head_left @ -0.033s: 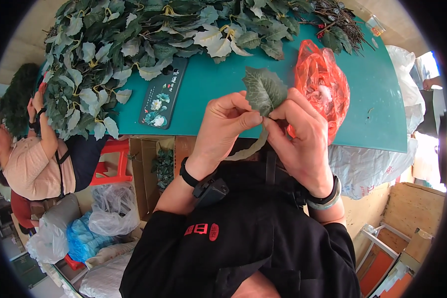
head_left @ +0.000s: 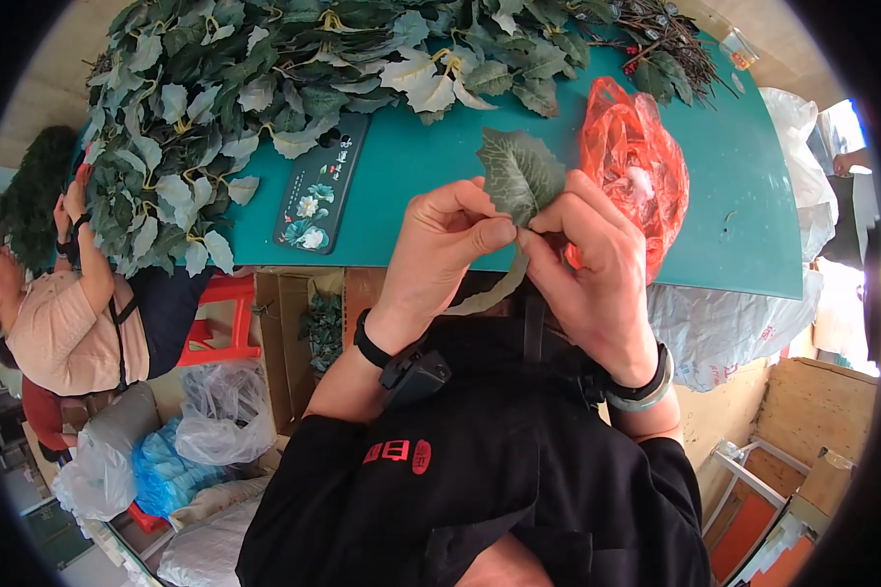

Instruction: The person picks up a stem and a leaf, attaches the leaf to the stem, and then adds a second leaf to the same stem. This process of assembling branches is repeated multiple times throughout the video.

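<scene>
Over the table's near edge, my left hand (head_left: 443,245) and my right hand (head_left: 592,264) meet at the base of a green artificial leaf (head_left: 522,171) with pale veins. Both hands are closed, thumb against fingers, pinching the leaf's lower end from either side. The leaf points up and away from me. Below the fingertips a pale green strip (head_left: 494,296) hangs and curves off to the left; its far end is out of sight. My fingers hide the leaf's stem.
Artificial leaves (head_left: 294,78) cover the back and left of the green table (head_left: 739,225). A phone-shaped dark floral case (head_left: 323,186) lies left of my hands, a red plastic bag (head_left: 636,171) right. Twigs (head_left: 675,44) sit at the back. A co-worker (head_left: 78,323) is at far left.
</scene>
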`<state>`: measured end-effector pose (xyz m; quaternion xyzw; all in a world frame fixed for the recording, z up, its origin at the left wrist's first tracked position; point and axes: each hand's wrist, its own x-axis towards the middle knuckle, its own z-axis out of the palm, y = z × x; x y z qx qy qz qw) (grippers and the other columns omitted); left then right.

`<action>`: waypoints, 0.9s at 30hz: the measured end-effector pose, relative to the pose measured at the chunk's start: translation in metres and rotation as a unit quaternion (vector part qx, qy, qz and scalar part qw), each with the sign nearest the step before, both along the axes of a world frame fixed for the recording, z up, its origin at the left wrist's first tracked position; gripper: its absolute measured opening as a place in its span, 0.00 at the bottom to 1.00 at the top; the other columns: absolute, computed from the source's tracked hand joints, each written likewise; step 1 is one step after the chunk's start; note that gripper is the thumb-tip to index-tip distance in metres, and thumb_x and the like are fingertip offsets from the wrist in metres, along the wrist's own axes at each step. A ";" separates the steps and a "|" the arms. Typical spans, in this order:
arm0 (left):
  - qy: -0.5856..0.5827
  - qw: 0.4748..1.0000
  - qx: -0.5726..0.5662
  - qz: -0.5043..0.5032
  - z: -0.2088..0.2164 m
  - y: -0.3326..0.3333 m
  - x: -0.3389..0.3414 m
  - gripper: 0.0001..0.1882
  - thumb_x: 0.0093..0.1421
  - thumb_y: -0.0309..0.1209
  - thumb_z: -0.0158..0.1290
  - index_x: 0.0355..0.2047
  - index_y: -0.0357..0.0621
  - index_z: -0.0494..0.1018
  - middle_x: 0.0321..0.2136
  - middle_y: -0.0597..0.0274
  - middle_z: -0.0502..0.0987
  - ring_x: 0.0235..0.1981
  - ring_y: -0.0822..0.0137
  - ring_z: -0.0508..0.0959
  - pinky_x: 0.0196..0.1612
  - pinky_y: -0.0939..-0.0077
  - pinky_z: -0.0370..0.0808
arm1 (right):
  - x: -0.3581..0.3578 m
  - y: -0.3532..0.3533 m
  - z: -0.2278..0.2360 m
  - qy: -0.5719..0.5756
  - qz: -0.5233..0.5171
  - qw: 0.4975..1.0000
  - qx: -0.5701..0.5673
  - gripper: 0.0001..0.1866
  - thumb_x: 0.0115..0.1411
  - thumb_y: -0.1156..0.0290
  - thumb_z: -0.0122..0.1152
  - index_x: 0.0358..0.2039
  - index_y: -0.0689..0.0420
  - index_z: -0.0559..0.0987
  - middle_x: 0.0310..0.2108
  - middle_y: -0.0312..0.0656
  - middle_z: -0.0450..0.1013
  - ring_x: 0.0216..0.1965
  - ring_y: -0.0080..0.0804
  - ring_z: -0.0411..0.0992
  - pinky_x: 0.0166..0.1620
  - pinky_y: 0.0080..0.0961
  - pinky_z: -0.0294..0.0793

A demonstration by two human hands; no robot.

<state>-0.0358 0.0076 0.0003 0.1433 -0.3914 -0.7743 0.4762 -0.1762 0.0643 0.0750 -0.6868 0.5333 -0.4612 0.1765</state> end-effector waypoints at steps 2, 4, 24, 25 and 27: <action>-0.003 1.000 -0.002 0.012 0.004 -0.001 -0.001 0.06 0.54 0.21 0.59 0.33 0.39 0.75 0.36 0.64 0.76 0.35 0.76 0.74 0.40 0.82 0.72 | -0.002 -0.003 -0.001 -0.001 0.000 1.000 0.003 0.07 0.47 0.84 0.61 0.24 0.63 0.71 0.25 0.40 0.64 0.23 0.28 0.65 0.27 0.21 0.65; -0.005 1.000 -0.003 0.016 0.005 -0.001 -0.001 0.06 0.54 0.21 0.59 0.34 0.39 0.75 0.35 0.64 0.76 0.35 0.76 0.74 0.39 0.82 0.72 | -0.006 -0.006 -0.004 -0.045 0.004 0.999 0.025 0.07 0.48 0.83 0.61 0.24 0.64 0.71 0.25 0.39 0.65 0.24 0.26 0.65 0.28 0.20 0.65; -0.146 0.988 -0.057 -0.010 0.028 -0.004 0.008 0.06 0.56 0.22 0.57 0.35 0.37 0.76 0.30 0.67 0.77 0.31 0.78 0.75 0.35 0.84 0.72 | -0.013 -0.003 0.008 -0.063 0.007 0.994 0.090 0.07 0.46 0.82 0.61 0.23 0.63 0.71 0.24 0.38 0.65 0.25 0.27 0.66 0.32 0.20 0.64; -0.148 0.987 -0.062 0.000 0.028 -0.004 0.007 0.05 0.55 0.21 0.58 0.34 0.37 0.76 0.31 0.66 0.77 0.31 0.77 0.76 0.35 0.83 0.73 | -0.013 -0.004 0.008 -0.071 0.006 0.993 0.095 0.07 0.46 0.81 0.61 0.23 0.63 0.71 0.24 0.38 0.65 0.25 0.28 0.66 0.32 0.20 0.64; -0.151 0.986 -0.071 0.020 0.028 -0.004 0.007 0.06 0.53 0.18 0.59 0.31 0.38 0.76 0.32 0.64 0.78 0.32 0.74 0.77 0.34 0.79 0.75 | -0.015 -0.004 0.010 -0.047 0.005 0.995 0.089 0.07 0.46 0.81 0.62 0.23 0.62 0.71 0.24 0.37 0.65 0.25 0.28 0.66 0.32 0.20 0.64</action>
